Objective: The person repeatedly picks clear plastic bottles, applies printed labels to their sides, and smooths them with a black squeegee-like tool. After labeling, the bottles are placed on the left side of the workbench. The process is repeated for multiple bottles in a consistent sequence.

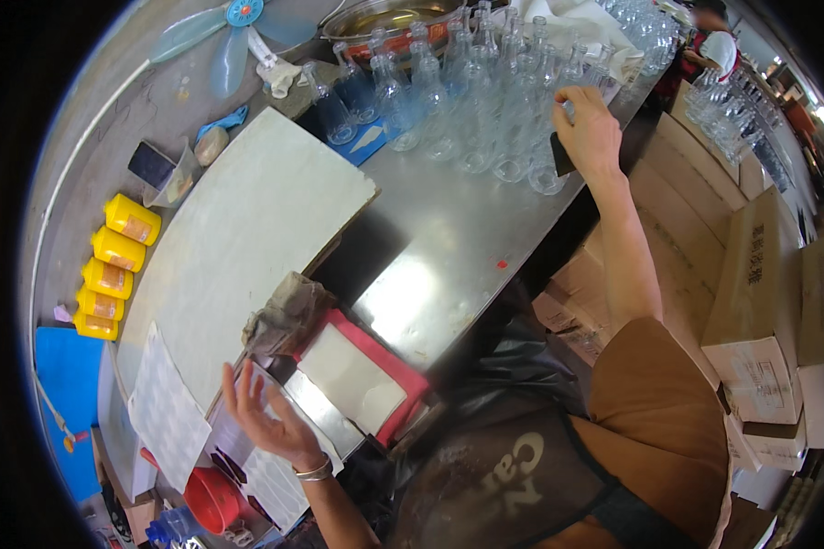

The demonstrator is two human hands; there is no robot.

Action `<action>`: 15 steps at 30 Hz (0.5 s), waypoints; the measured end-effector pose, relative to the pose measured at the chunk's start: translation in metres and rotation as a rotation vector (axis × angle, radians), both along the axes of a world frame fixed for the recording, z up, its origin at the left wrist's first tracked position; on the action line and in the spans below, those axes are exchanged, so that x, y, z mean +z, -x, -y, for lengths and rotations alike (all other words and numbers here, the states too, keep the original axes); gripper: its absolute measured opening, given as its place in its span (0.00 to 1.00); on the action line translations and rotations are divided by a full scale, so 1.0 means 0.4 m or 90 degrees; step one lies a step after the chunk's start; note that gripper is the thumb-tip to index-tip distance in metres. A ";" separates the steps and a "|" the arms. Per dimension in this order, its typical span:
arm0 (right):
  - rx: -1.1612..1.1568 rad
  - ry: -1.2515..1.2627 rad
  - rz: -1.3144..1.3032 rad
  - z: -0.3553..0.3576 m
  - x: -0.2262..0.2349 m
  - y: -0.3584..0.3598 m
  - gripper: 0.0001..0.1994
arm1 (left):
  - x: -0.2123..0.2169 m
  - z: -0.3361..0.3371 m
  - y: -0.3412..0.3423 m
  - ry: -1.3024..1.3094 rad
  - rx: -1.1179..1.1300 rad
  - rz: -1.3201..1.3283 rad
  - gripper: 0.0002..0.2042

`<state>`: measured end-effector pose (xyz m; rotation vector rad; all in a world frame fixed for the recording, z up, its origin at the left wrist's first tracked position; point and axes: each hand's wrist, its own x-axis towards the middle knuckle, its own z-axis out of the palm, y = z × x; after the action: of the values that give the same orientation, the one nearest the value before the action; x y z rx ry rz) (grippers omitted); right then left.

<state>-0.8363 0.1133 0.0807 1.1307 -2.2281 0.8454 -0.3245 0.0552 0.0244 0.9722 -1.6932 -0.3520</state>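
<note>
At the right front corner of a cluster of clear glass bottles (pixel 474 110), my right hand (pixel 591 133) has its fingers curled round the upper part of a glass bottle (pixel 546 176), which stands on the metal table. Much of that bottle's neck is hidden by the fingers. A small dark flat piece (pixel 561 155) shows beside the palm; whether I hold it is unclear. My left hand (pixel 273 423), with a metal band at its wrist, is empty, its fingers spread. It hovers beside a pale pad with a red border (pixel 352 371) and a crumpled grey-brown cloth (pixel 287 313).
A white board (pixel 247 197) covers the table's left part, with yellow bottles (pixel 112 265) along its far edge. A fan (pixel 238 27) and a large metal basin (pixel 389 20) stand behind. Cardboard boxes (pixel 751 311) fill the right side. A red container (pixel 212 500) sits lower left.
</note>
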 end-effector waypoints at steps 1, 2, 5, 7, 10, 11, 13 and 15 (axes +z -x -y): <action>0.022 0.014 0.030 -0.004 0.005 -0.015 0.10 | -0.011 -0.006 0.004 -0.026 -0.007 -0.004 0.18; 0.048 0.028 0.059 -0.001 0.014 -0.042 0.09 | -0.017 -0.013 0.006 -0.052 -0.008 -0.009 0.18; 0.231 -0.011 0.094 -0.033 0.083 -0.211 0.08 | -0.012 -0.040 0.034 -0.138 -0.074 -0.010 0.18; 0.376 -0.047 0.228 -0.045 0.154 -0.313 0.09 | 0.002 -0.050 0.056 -0.174 -0.123 0.014 0.20; 0.656 -0.122 0.346 -0.011 0.236 -0.411 0.09 | 0.068 -0.047 0.111 -0.162 -0.262 0.067 0.34; 0.716 -0.129 0.402 0.021 0.230 -0.446 0.10 | 0.080 -0.037 0.124 -0.151 -0.320 0.083 0.41; 0.813 -0.187 0.501 0.109 0.218 -0.546 0.10 | 0.077 -0.043 0.109 -0.287 -0.368 0.035 0.46; 0.911 -0.073 0.623 0.191 0.150 -0.609 0.14 | 0.062 -0.040 0.101 -0.412 -0.403 -0.109 0.46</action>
<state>-0.5928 0.0367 0.1405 2.8826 -1.6980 2.1562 -0.3650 0.0714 0.0494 0.7871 -1.7233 -1.4249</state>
